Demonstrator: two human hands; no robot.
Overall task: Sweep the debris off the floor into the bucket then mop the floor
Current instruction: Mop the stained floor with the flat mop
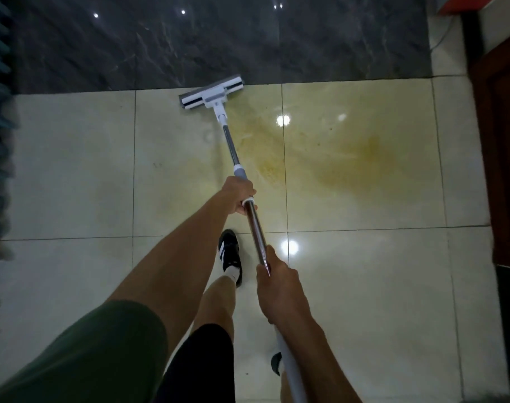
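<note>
No legible text, label, brand name, number or sign is found anywhere in view. Three white stripes are seen on the black shoe [229, 254], but no wording is carried with them. The mop head [211, 93] is unmarked.

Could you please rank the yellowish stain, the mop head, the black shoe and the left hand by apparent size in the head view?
1. Yellowish stain, by far the largest.
2. Mop head.
3. Black shoe.
4. Left hand, though it sits nearer the camera, so its rank against the shoe is unsure.
</note>
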